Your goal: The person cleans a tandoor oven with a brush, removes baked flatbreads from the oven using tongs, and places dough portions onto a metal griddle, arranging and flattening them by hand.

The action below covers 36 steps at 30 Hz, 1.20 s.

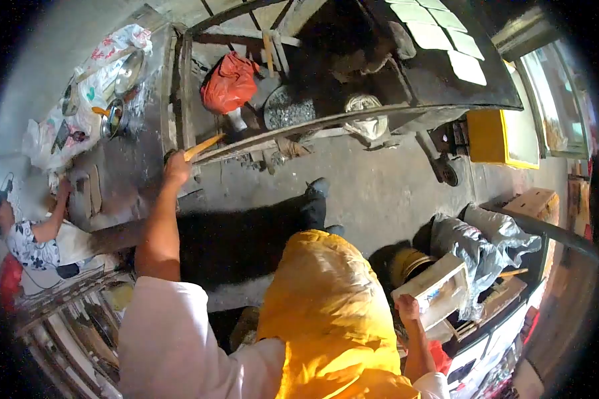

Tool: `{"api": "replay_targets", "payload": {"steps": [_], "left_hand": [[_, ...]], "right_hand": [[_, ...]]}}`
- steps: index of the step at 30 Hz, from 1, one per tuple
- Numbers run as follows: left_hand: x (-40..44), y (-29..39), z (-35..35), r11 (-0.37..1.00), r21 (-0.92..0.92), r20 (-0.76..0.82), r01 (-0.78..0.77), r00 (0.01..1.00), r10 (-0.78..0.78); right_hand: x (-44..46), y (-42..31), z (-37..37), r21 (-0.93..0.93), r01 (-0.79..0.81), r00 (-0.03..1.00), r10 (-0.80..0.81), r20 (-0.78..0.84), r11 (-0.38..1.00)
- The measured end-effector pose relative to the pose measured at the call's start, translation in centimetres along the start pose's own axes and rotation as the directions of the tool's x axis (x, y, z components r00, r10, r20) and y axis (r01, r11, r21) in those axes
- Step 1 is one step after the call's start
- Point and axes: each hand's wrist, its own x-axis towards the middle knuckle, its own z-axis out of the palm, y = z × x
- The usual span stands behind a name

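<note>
My left hand [177,167] is closed round the end of a wooden stick [205,146], beside the edge of the dark frame on the left. The stick points right, towards the long rail. At the lower right my right hand [407,307] is closed on the near edge of a pale shallow wooden box [435,290]. A yellow apron [329,299] covers my front. Beyond the rail lie a red plastic bag [230,83] and a round container of grey pieces [289,108].
Another person [36,233] sits at the far left near a table [136,143] with plastic bags and pans. Pale sheets [429,34] lie on the dark top, upper right. A yellow box [487,136], grey bags [462,246] and a yellow bucket [409,261] stand right.
</note>
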Motion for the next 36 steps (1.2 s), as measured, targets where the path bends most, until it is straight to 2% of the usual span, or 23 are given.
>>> {"api": "replay_targets", "payload": {"steps": [2,4,6,8,10,12,14,16,17,18,19,20,21,22,23,26,28,30,31,32,33,34,36], "left_hand": [[-0.8,-0.3,-0.7,0.994,-0.053,0.018,-0.096,0.995,0.097],[-0.6,-1.2,-0.7,0.981,-0.084,0.024,-0.173,0.984,0.175],[-3.3,1.2,-3.5,0.911,-0.382,0.048,-0.156,0.981,0.188],[-7.2,4.9,-7.3,0.842,-0.517,0.042,-0.152,0.979,0.202],[-11.9,9.6,-11.0,0.679,-0.687,-0.083,-0.26,0.956,0.282],[-16.6,13.9,-12.6,0.56,-0.775,-0.11,-0.292,0.935,0.336],[-22.0,18.4,-10.9,0.279,-0.883,-0.219,-0.378,0.857,0.466],[-27.2,22.6,-8.9,0.35,-0.789,-0.162,-0.504,0.721,0.673],[-29.7,24.5,-7.6,0.445,-0.737,-0.017,-0.508,0.673,0.74],[-30.9,25.9,-4.7,0.26,-0.67,-0.149,-0.695,0.47,0.87],[-32.6,27.5,-1.5,0.135,-0.72,-0.205,-0.68,0.395,0.896],[-34.2,28.9,0.1,-0.009,-0.72,-0.323,-0.694,0.323,0.89],[-35.1,30.2,1.2,0.123,-0.773,-0.053,-0.623,0.257,0.965],[-35.7,31.3,2.7,-0.02,-0.683,-0.173,-0.73,0.136,0.975],[-36.4,32.2,3.4,-0.069,-0.725,-0.206,-0.685,0.12,0.971],[-35.9,33.8,2.6,0.026,-0.772,0.034,-0.635,-0.001,0.999],[-34.2,34.3,1.1,-0.031,-0.861,-0.035,-0.508,-0.003,0.999],[-31.2,34.1,0.4,0.044,-0.828,-0.033,-0.558,0.127,0.991],[-29.3,33.9,0.3,0.272,-0.887,0.174,-0.373,0.275,0.945],[-26.8,33.5,0.6,0.297,-0.931,0.217,-0.212,0.334,0.917],[-23.7,33.0,1.6,0.286,-0.956,0.243,-0.064,0.371,0.896],[-21.1,33.3,-1.7,0.418,-0.905,0.404,0.077,0.462,0.79],[-13.8,32.5,-1.9,0.055,-0.699,0.515,0.713,0.449,0.73]], "right_hand": [[-1.1,0.3,0.5,0.261,-0.353,0.935,0.351,0.055,0.898],[-0.8,0.4,0.6,0.309,-0.277,0.958,0.288,0.011,0.91],[0.9,-4.3,-1.9,0.351,-0.316,0.949,0.3,0.101,0.882],[2.2,-1.1,0.5,0.662,-0.298,0.945,0.312,0.101,0.688],[4.4,-9.6,-4.8,0.342,-0.189,0.982,0.169,0.087,0.921],[6.6,-11.3,-4.4,0.46,-0.104,0.994,0.098,0.037,0.882],[8.4,-16.2,-6.4,0.644,-0.028,0.998,-0.011,0.057,0.764],[9.3,-19.6,-7.5,0.808,-0.037,0.994,-0.065,0.093,0.587],[9.3,-20.8,-8.0,0.811,-0.028,0.994,-0.069,0.085,0.584],[9.1,-21.8,-8.4,0.942,-0.041,0.988,-0.128,0.088,0.334],[9.0,-22.8,-8.8,0.996,-0.069,0.978,-0.194,0.079,0.057],[8.9,-23.8,-9.4,0.998,-0.061,0.969,-0.243,0.053,-0.026],[8.2,-24.7,-10.5,0.975,-0.125,0.972,-0.219,0.084,-0.182],[7.5,-25.4,-11.6,0.925,-0.184,0.973,-0.197,0.123,-0.332],[7.4,-26.0,-12.5,0.898,-0.196,0.98,-0.109,0.166,-0.393],[7.8,-24.3,-12.8,0.882,-0.086,0.995,0.008,0.101,-0.463],[8.5,-23.1,-13.1,0.894,-0.093,0.984,0.099,0.151,-0.438],[8.8,-22.3,-13.2,0.917,-0.087,0.953,0.235,0.19,-0.391],[9.4,-21.5,-12.9,0.931,-0.064,0.898,0.387,0.211,-0.36],[9.3,-19.2,-12.7,0.918,-0.17,0.953,0.176,0.246,-0.359],[9.3,-19.2,-12.6,0.932,-0.145,0.918,0.307,0.253,-0.333],[9.5,-19.4,-12.4,0.944,-0.124,0.865,0.433,0.255,-0.307],[9.8,-17.0,-10.6,0.922,-0.145,0.795,0.513,0.324,-0.359]]}}
